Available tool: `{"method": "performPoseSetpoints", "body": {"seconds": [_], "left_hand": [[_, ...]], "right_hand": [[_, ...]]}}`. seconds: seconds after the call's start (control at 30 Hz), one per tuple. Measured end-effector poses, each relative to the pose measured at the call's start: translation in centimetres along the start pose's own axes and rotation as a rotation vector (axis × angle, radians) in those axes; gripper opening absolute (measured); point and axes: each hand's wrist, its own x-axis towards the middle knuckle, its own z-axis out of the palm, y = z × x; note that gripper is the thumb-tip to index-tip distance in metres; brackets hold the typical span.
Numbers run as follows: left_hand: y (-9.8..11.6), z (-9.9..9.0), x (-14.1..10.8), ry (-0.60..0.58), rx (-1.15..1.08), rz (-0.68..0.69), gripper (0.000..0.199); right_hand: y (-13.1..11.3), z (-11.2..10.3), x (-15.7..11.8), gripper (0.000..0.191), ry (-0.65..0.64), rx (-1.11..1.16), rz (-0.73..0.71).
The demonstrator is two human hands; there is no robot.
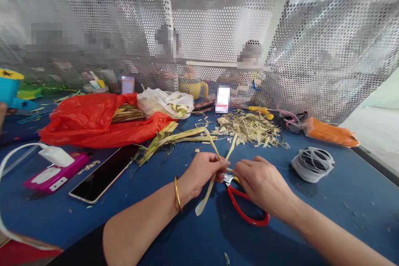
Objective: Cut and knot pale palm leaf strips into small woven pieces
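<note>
Pale dried plant strips point(205, 197) cross between my hands, one end hanging down and two others pointing away from me. My left hand point(202, 170), with a gold bangle point(177, 194) on its wrist, pinches them where they cross. From the right, my right hand point(262, 181) has its fingers closed at the same strips; its fingertips are partly hidden. Just below the hands, red-handled scissors point(246, 212) lie on the blue table point(174, 241), their blades partly covered by my fingers.
Ahead lie a heap of plant scraps point(255, 129), longer stalks point(158, 143), a red plastic bag point(84, 120) and a white bag point(165, 102). A phone point(106, 174) and purple power strip point(56, 172) are left; a coil of clear line point(312, 164) is right. A perforated metal screen point(218, 25) stands behind.
</note>
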Motion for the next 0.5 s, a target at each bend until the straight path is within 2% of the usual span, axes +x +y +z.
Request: {"method": "performPoseSetpoints", "body": {"seconds": [0.2, 0.37, 0.43, 0.5], "left_hand": [[0.9, 0.1, -0.4, -0.039, 0.004, -0.004, 0.019], [1.1, 0.1, -0.6, -0.067, -0.026, -0.048, 0.017], [1.1, -0.2, -0.6, -0.098, -0.048, -0.073, 0.019], [1.2, -0.4, -0.5, -0.118, -0.09, -0.084, 0.027]], "right_hand": [[0.6, -2.5, 0.0, 0.028, -0.088, 0.052, 0.083], [1.3, -2.8, 0.0, 0.027, -0.14, 0.069, 0.125], [1.7, -2.5, 0.0, 0.027, -0.124, 0.031, 0.113], [1.9, -2.2, 0.1, 0.024, -0.028, -0.041, 0.082]]}}
